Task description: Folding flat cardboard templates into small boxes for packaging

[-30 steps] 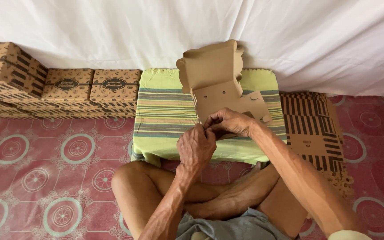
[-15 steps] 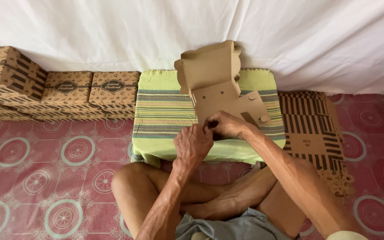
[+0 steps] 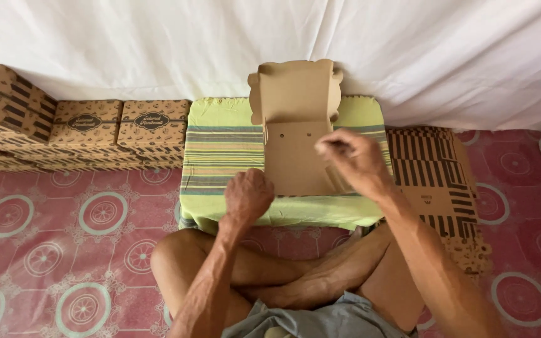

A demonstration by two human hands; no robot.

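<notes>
Half-formed plain brown cardboard box (image 3: pixel 295 150) on the green striped cloth-covered table (image 3: pixel 220 156), lid flap upright, sides unfolded; left hand (image 3: pixel 248 197) curled near its front edge, right hand (image 3: pixel 352 156) with fingers pinched above it, beside 3 finished printed boxes (image 3: pixel 120 128) and a flat blank stack (image 3: pixel 436 181).

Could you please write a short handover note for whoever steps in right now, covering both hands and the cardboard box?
Left hand: closed, at the near left edge of the half-folded box.
Right hand: raised over the box's right side, fingertips pinched; whether it touches is unclear.
The box sits on the striped green cloth, back flap upright.
Done: folded boxes stacked at left.
Left: side walls not yet up; flat blanks lie at right.
</notes>
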